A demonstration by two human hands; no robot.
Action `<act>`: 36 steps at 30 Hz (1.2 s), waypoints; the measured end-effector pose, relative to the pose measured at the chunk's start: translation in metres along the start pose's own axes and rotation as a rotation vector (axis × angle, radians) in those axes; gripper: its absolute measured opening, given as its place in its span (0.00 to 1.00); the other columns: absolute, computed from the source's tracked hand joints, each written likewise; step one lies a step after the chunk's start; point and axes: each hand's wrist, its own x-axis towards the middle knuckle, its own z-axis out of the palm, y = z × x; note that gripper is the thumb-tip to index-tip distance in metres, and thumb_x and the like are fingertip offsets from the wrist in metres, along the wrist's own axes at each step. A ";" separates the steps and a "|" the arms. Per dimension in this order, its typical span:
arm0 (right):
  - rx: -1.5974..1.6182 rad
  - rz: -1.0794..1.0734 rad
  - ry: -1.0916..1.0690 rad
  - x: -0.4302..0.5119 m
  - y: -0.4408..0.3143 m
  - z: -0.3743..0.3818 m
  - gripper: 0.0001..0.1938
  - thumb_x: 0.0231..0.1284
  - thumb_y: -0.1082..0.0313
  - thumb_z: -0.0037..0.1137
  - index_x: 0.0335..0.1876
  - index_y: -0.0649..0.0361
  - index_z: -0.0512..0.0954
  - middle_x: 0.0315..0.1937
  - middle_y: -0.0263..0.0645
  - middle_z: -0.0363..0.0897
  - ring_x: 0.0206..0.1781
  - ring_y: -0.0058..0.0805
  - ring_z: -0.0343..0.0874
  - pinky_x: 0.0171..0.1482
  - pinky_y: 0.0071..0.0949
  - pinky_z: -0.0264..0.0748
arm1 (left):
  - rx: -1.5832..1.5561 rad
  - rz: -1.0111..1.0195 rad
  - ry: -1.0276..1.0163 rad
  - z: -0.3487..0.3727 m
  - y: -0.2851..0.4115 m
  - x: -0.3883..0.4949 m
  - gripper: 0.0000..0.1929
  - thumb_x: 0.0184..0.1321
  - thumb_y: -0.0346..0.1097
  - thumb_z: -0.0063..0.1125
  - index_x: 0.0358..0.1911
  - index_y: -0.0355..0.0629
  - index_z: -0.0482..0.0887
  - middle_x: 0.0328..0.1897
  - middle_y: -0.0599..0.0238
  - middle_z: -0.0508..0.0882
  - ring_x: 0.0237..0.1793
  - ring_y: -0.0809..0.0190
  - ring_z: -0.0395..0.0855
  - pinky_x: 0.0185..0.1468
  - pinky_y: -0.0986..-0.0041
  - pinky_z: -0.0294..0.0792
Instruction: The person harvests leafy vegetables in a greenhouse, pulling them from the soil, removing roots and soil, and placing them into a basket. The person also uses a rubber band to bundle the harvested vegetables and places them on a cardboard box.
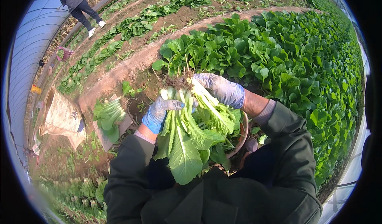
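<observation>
My left hand point(161, 110), in a soiled blue glove, is closed around the stems of several leafy green plants point(183, 152), thumb across the front. Their roots point(177, 82) point away from me and carry dark soil; the broad leaves hang toward my lap. My right hand point(222, 89), gloved too, grips a yellower leafy plant point(213, 110) near its root end, beside the bunch. Beneath the leaves, a round container point(243, 134) shows its rim, with more greens in it. Left of my hands, a bundle of greens point(110, 116) lies on a flat piece of cardboard point(103, 137).
Dense leafy crop point(286, 63) grows on the right. A soil ridge point(128, 63) curves beyond my hands. An upright woven sack point(62, 116) stands at left, with rows of bundled greens point(88, 188) at lower left. A person point(79, 8) stands at upper left near a pink bucket point(64, 53).
</observation>
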 end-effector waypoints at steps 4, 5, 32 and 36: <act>0.489 0.116 0.158 0.007 -0.002 -0.003 0.18 0.70 0.59 0.47 0.58 0.60 0.73 0.49 0.37 0.79 0.49 0.27 0.78 0.56 0.30 0.73 | 0.105 0.034 0.150 -0.029 -0.006 0.003 0.24 0.49 0.25 0.57 0.52 0.25 0.74 0.45 0.44 0.82 0.46 0.47 0.83 0.56 0.60 0.73; 0.429 0.138 0.125 0.007 -0.004 -0.008 0.17 0.68 0.60 0.52 0.56 0.61 0.75 0.48 0.34 0.79 0.48 0.22 0.77 0.54 0.26 0.73 | 0.096 0.032 0.134 -0.040 -0.010 0.002 0.24 0.49 0.25 0.57 0.52 0.25 0.74 0.45 0.44 0.82 0.46 0.48 0.83 0.56 0.61 0.74; -1.619 0.878 0.027 -0.146 0.300 -0.250 0.10 0.53 0.69 0.50 0.34 0.64 0.83 0.37 0.51 0.83 0.43 0.44 0.83 0.46 0.38 0.76 | 0.796 0.275 0.924 -0.012 0.006 -0.011 0.17 0.51 0.21 0.62 0.47 0.33 0.78 0.44 0.60 0.82 0.41 0.66 0.80 0.49 0.72 0.73; -1.936 1.117 -0.117 -0.195 0.374 -0.325 0.17 0.61 0.67 0.45 0.52 0.59 0.80 0.53 0.49 0.79 0.55 0.41 0.77 0.58 0.39 0.67 | 0.881 0.137 1.033 -0.020 0.001 -0.004 0.14 0.53 0.22 0.61 0.44 0.32 0.79 0.40 0.60 0.83 0.38 0.66 0.80 0.47 0.72 0.73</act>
